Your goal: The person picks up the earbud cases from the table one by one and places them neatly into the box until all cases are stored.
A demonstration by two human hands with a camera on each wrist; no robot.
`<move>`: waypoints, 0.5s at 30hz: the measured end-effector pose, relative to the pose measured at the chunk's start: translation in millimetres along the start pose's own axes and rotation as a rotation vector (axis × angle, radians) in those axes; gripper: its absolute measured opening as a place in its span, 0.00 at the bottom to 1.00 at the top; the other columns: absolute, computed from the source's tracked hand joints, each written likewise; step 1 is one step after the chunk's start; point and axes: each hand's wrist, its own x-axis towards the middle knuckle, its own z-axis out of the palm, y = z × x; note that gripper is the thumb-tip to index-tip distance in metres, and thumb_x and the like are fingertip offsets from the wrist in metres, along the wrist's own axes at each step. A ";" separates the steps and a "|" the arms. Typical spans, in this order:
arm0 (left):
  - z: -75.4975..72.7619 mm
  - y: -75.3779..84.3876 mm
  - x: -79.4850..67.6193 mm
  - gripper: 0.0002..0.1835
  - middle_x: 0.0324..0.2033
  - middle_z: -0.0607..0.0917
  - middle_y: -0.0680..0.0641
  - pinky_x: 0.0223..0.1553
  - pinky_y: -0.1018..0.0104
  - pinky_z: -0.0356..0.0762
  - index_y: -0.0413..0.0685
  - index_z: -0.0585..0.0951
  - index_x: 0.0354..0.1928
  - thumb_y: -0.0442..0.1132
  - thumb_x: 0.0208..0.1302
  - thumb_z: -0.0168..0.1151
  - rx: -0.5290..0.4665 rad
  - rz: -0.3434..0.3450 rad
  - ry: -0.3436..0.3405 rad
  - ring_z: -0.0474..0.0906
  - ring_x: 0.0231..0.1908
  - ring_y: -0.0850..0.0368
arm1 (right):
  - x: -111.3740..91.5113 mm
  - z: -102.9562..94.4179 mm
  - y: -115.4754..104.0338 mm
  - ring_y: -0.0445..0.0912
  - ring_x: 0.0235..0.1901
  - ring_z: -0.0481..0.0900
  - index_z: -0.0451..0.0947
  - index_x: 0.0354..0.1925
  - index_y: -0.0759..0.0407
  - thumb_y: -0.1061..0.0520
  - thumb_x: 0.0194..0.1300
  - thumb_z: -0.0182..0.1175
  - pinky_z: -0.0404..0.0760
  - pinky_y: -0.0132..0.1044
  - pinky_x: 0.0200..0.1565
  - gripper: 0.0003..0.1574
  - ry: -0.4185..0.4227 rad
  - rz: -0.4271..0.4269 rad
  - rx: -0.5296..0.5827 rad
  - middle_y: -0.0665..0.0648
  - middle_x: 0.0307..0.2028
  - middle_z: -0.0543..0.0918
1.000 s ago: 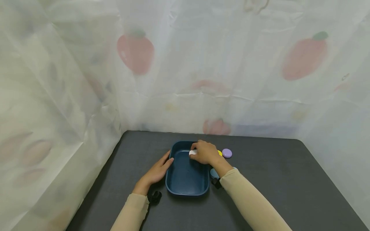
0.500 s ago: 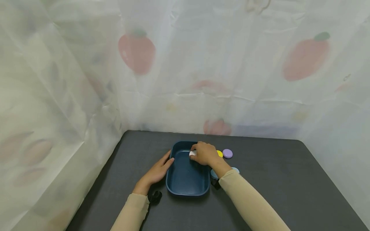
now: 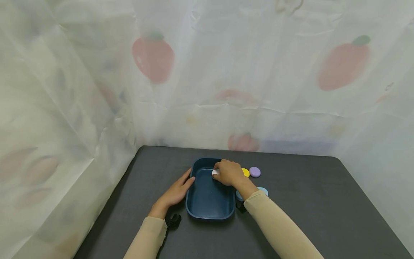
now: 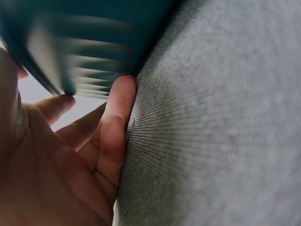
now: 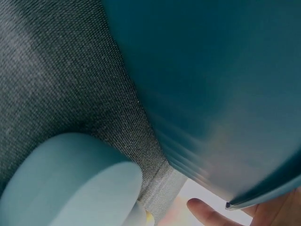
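Note:
A deep dark blue rectangular tray (image 3: 210, 205) stands on the table. My left hand (image 3: 174, 190) holds its left side, the thumb over the rim and the fingers on the outer wall. In the left wrist view, the fingertips (image 4: 123, 89) touch the wall near the tabletop. Over the far right part of the tray, my right hand (image 3: 229, 172) grips a small white piece (image 3: 215, 172) between thumb and fingers; most of it is hidden by the hand. Right of the tray lie a yellow disc (image 3: 245, 172), a purple disc (image 3: 254, 172) and light blue round pieces (image 3: 263, 190).
A dark grey table (image 3: 297, 201) carries everything. White sheeting (image 3: 275, 118) with fruit prints hangs behind and at the sides. A black wrist camera (image 3: 173, 221) is by the left wrist. Close to the right wrist camera stands a thick light blue round piece (image 5: 70, 183).
My right hand has come down slightly with the white piece, and the right forearm has shifted a little left. My left hand and the tray look the same.

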 end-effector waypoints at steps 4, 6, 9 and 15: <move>0.2 0.5 -0.3 0.39 0.82 0.55 0.49 0.78 0.34 0.50 0.68 0.51 0.83 0.70 0.78 0.43 0.003 -0.003 0.005 0.50 0.81 0.41 | 0.1 0.1 -0.4 0.52 0.45 0.82 0.85 0.57 0.46 0.38 0.70 0.66 0.82 0.53 0.51 0.23 -0.005 -0.003 -0.005 0.57 0.53 0.85; 0.1 1.1 -0.6 0.39 0.82 0.55 0.49 0.78 0.34 0.50 0.68 0.51 0.83 0.69 0.78 0.43 0.003 0.000 0.006 0.50 0.81 0.41 | 0.3 0.1 -0.7 0.52 0.45 0.82 0.85 0.58 0.47 0.39 0.70 0.66 0.82 0.53 0.51 0.24 -0.008 -0.004 -0.006 0.57 0.54 0.85; 0.4 1.8 -0.7 0.39 0.82 0.55 0.50 0.78 0.34 0.50 0.69 0.51 0.83 0.69 0.78 0.43 0.004 0.003 0.005 0.50 0.81 0.41 | -0.1 0.3 -0.6 0.52 0.46 0.82 0.85 0.58 0.47 0.39 0.70 0.66 0.83 0.53 0.51 0.24 -0.012 -0.007 -0.010 0.57 0.54 0.85; 0.8 2.1 -0.2 0.38 0.82 0.54 0.50 0.78 0.34 0.50 0.69 0.51 0.83 0.69 0.78 0.43 0.004 0.004 0.000 0.49 0.82 0.41 | -1.1 1.7 0.5 0.54 0.49 0.83 0.85 0.58 0.47 0.39 0.71 0.65 0.83 0.55 0.53 0.23 -0.020 -0.007 -0.017 0.57 0.55 0.84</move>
